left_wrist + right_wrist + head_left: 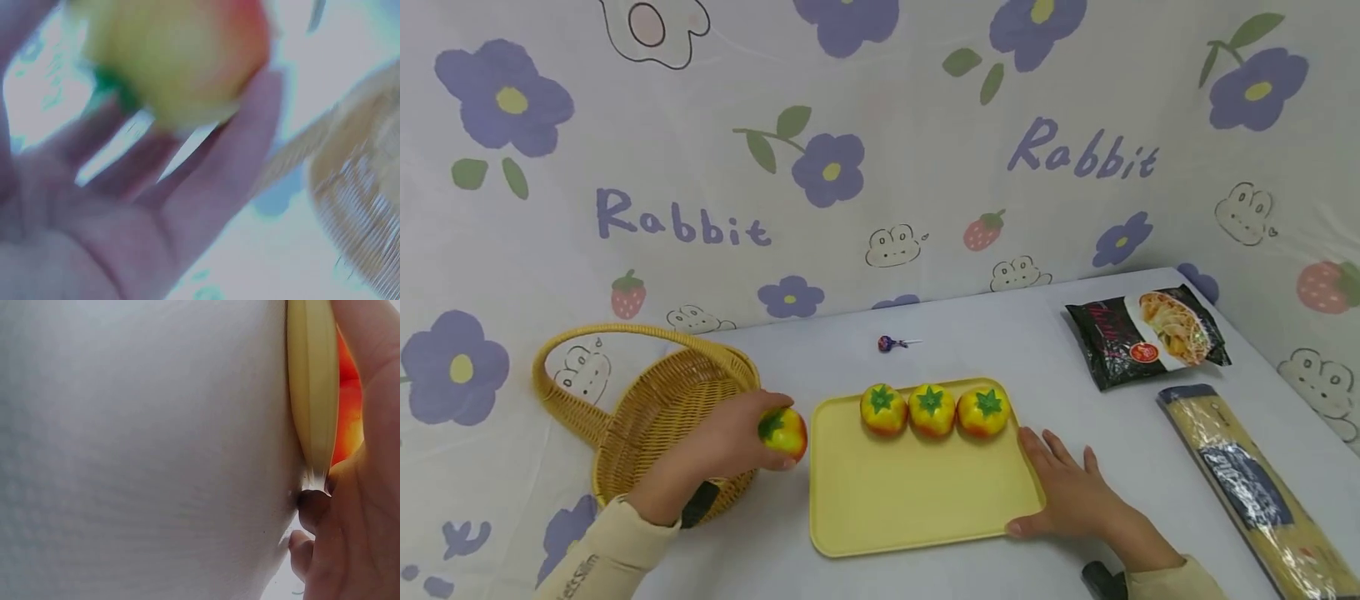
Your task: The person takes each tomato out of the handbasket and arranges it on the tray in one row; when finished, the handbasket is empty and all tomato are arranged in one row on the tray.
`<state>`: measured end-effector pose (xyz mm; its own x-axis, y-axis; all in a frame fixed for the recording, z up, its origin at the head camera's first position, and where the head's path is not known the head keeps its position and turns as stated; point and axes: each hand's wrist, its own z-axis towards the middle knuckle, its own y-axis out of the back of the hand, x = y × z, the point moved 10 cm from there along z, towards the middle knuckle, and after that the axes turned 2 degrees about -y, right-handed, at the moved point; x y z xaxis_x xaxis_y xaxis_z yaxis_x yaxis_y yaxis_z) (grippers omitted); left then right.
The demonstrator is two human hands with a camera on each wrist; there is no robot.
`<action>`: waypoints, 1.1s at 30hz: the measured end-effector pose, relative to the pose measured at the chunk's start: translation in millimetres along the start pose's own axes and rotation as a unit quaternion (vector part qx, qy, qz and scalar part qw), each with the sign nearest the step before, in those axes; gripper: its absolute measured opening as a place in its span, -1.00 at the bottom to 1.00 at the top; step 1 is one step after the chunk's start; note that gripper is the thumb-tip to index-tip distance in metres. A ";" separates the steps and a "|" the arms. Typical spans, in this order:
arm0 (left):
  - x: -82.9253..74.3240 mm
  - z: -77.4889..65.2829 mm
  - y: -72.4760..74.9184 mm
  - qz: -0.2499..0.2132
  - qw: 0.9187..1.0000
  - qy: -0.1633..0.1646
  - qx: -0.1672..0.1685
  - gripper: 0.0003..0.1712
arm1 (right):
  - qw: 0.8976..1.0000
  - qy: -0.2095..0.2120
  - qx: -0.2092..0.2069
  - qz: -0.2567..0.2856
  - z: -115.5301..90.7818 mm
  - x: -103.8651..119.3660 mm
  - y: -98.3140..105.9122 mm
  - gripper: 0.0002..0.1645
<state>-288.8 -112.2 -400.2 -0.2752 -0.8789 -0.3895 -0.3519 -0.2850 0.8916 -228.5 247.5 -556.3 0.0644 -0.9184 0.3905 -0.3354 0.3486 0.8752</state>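
My left hand (735,433) grips a yellow-and-red toy persimmon (785,432) with a green leafy top, in the air between the wicker basket (662,400) and the yellow tray (910,500). In the left wrist view the fingers wrap around the blurred persimmon (181,56). Along the tray's back edge sit three like persimmons (932,411) in a row. My right hand (1071,492) rests with spread fingers at the tray's right edge, touching it. The right wrist view shows the tray's side (314,381) close beside that hand.
A wrapped lollipop (891,342) lies behind the tray. To the right are a black food packet (1150,335) and a long pack of noodles (1247,483). The basket's tall handle (568,408) leans to the left. A patterned cloth hangs behind the white table.
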 end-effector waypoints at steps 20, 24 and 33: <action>6.5 74.5 -55.5 -0.083 0.989 0.031 -0.120 -0.12 | 1.000 0.000 0.006 0.005 0.8 2.0 3.2 0.61; 7.4 81.2 -62.2 -0.087 0.989 0.035 -0.114 -0.11 | 1.000 0.001 0.005 0.003 0.0 1.3 2.5 0.61; 7.9 90.6 -77.4 -0.101 0.988 0.018 -0.116 -0.13 | 1.000 -0.008 0.012 0.016 0.0 -2.4 -1.5 0.63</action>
<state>-344.8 -62.5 -493.2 -0.1866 -0.8076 -0.5595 -0.1797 -0.5318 0.8276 -228.1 249.2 -558.6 0.0374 -0.9098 0.4134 -0.3586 0.3739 0.8553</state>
